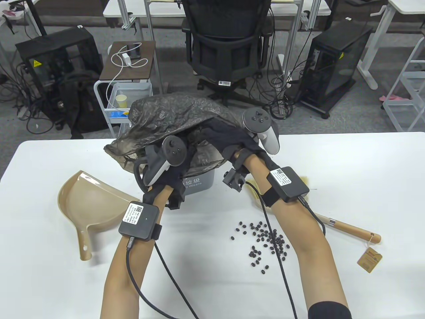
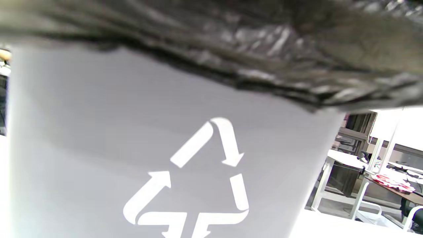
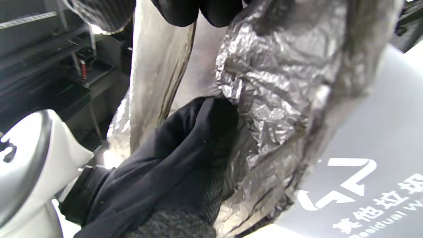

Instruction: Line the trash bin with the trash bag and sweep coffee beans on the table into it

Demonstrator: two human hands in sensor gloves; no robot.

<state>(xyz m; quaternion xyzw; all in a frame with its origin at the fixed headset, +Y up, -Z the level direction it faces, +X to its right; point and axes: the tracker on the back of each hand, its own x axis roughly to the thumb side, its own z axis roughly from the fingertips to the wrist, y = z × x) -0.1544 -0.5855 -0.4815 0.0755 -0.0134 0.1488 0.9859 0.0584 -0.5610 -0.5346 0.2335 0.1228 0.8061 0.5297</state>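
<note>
- The grey bin (image 1: 198, 182) stands on the white bench (image 1: 348, 159), towards its far middle, mostly hidden under the crumpled, see-through grey bag (image 1: 172, 114) that billows over its top.
- In the left wrist view the bag's (image 2: 264, 49) bunched edge hangs over the upper part of the bin's (image 2: 99, 115) wall, above a white recycling mark.
- The left hand (image 1: 166, 176) is at the bin's near left side with its fingers reaching into the bag; the right wrist view shows its gloved fingers (image 3: 198, 132) curled and pinching the plastic.
- The right hand (image 1: 232, 143) is at the bin's near right, under the bag; its fingertips (image 3: 198, 11) appear only at the top edge of the right wrist view, against the bag (image 3: 281, 82), and I cannot tell whether they grip it.
- Coffee beans (image 1: 265, 237) lie scattered on the bench near the front, beside the right forearm.
- A tan dustpan (image 1: 91, 201) lies at the left, well apart from the beans.
- A wooden-handled brush (image 1: 348, 229) lies at the right, partly under the right forearm.
</note>
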